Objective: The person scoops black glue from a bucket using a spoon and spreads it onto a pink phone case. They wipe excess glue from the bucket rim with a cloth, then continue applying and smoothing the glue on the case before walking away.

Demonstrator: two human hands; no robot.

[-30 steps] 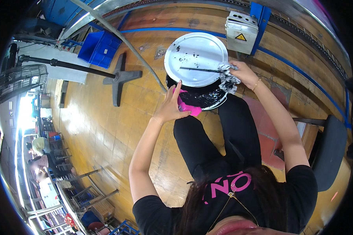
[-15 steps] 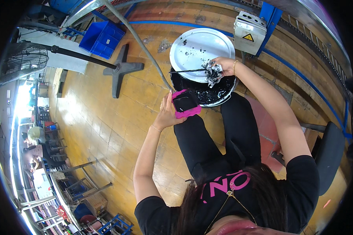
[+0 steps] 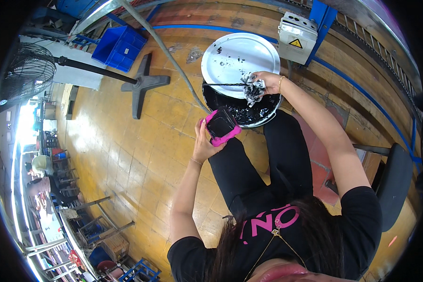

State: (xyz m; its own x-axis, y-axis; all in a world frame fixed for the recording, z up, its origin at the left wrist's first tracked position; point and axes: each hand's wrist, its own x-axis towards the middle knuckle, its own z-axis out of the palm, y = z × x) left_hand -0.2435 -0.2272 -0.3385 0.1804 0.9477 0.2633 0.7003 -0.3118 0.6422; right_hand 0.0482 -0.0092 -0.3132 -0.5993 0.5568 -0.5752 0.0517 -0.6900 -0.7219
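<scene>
My left hand is closed round a small square container, dark inside with a bright pink outside. It is tilted beside the bucket's near left edge. My right hand grips a crumpled white rag smeared with black. A thin black stick runs left from that rag; whether my fingers also hold it is hidden. Both are over a wide bucket of glossy black, paint-like stuff. Its white lid, spotted with black, covers the far part of the opening.
A grey electrical box is mounted on a blue post right of the bucket. Left of the lid stands a fan's cross-shaped base, with a blue bin behind it. A grey pipe slants down toward the bucket. Benches and people are far left.
The pink container has tipped a little in my left hand, and my left forearm has shifted slightly right. My right hand keeps its hold on the rag, nearly in place.
</scene>
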